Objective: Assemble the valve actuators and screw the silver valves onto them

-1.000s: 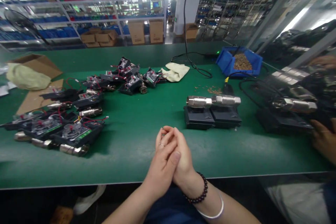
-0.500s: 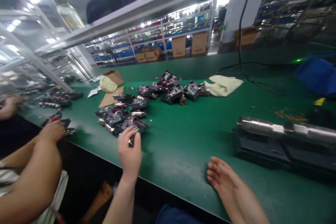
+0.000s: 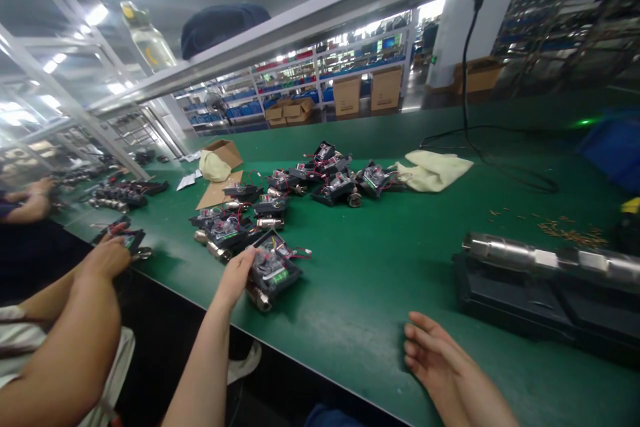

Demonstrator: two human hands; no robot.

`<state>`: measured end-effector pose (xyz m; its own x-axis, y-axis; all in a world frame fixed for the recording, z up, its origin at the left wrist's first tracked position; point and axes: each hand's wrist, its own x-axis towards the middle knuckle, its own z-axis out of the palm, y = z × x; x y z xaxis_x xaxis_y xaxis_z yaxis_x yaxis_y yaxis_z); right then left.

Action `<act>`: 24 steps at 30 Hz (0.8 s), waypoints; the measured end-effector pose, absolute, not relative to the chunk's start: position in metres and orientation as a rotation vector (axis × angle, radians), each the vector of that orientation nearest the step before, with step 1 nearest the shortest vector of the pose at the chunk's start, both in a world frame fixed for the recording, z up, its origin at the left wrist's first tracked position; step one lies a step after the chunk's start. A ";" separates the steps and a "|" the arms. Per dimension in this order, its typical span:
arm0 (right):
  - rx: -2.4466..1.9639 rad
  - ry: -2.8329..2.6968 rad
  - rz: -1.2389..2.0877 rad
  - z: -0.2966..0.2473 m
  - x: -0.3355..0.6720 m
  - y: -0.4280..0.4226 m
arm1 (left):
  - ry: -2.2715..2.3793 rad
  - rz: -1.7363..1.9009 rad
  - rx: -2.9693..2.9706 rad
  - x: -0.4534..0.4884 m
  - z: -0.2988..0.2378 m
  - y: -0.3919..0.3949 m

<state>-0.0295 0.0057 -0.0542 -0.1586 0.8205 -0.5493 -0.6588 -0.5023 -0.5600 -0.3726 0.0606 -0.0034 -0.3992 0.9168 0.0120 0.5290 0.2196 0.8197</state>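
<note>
- Through the head camera I have the open dark housing [image 3: 273,268] at the near side of the green surface [image 3: 360,267], its circuit parts facing up; whether it touches the surface I cannot tell.
- My left hand [image 3: 237,281] pinches its left edge; the grip's underside is hidden from me.
- A silver metal fitting [image 3: 259,299] juts from the housing's near side, and red wires [image 3: 295,253] reach out past its right.
- Just left of and beyond the housing lie more wired housings [image 3: 225,230], close together, with another cluster [image 3: 333,177] further back.
- To its right, well apart, my right hand [image 3: 443,352] hangs with fingers loosely curled.
- Farther right than that hand, two closed dark housings [image 3: 520,300] stand side by side, topped by silver fittings; small brass-coloured screws [image 3: 573,232] lie scattered beyond them.
- Beyond the housing and to its right is a cream cloth [image 3: 435,171].
- Left of the housing, a co-worker's hand [image 3: 111,255] holds a similar unit [image 3: 133,240].
</note>
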 end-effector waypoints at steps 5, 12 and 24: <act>-1.110 -0.300 1.781 -0.043 -0.033 0.010 | 1.665 0.766 1.430 -0.319 0.000 0.047; -1.315 -0.431 1.623 -0.027 -0.034 0.036 | 1.303 0.669 1.376 -0.265 -0.006 0.041; -0.591 -0.428 2.173 -0.012 -0.036 0.015 | 1.102 1.055 0.590 -0.223 -0.016 0.035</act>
